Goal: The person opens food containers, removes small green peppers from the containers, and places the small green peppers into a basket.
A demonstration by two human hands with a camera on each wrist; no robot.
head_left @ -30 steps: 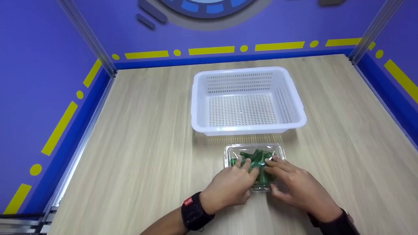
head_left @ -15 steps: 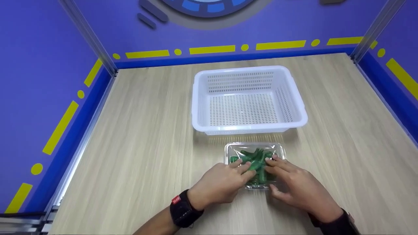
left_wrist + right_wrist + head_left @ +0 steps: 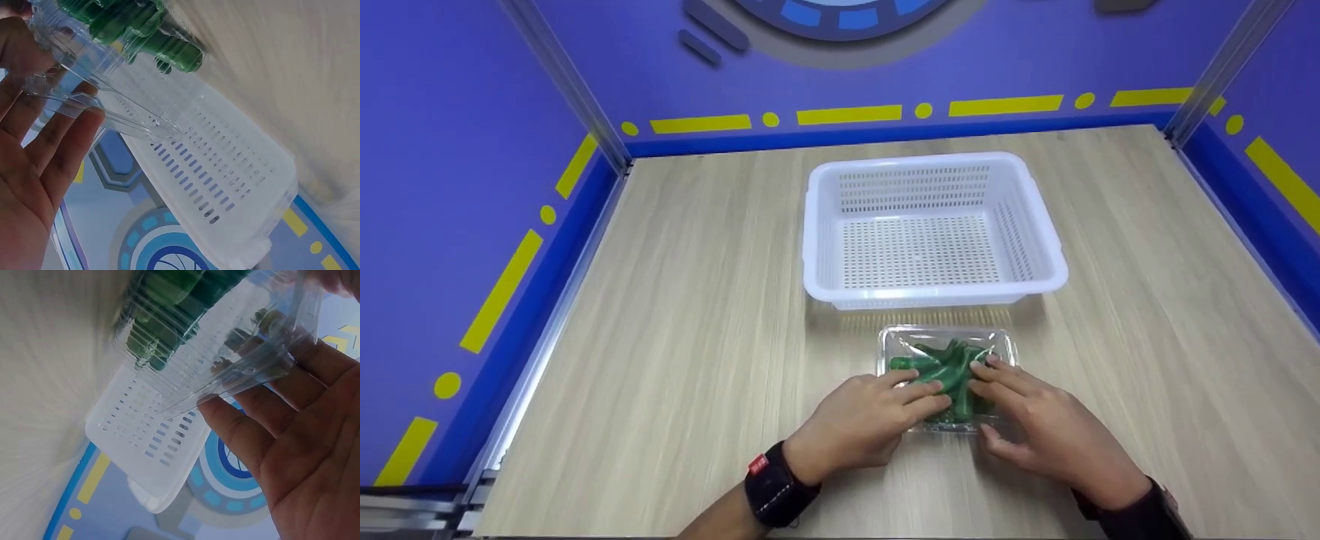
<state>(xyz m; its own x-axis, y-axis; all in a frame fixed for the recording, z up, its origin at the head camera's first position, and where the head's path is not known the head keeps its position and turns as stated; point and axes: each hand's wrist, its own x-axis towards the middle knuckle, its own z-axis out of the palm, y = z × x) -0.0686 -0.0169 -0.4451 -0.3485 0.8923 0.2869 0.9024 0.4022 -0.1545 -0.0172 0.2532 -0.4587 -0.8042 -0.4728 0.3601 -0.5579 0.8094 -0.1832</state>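
Observation:
A clear plastic clamshell box stands on the table with its lid down over several glossy green pieces, elongated and knobbly, their kind unclear. My left hand lies on the lid's left side, fingers extended across it. Over the right side spread the fingers of my right hand, with its thumb at the front right corner. In the left wrist view, fingertips touch the box's clear rim. The right wrist view shows straight fingers along the opposite rim.
A white perforated plastic basket sits right behind the box, with nothing in it. Blue panels with yellow dashes wall the wooden table at the back and both sides.
My left hand has slid back to the left and its fingers have spread flatter over the lid. The right hand has stayed in place on the box.

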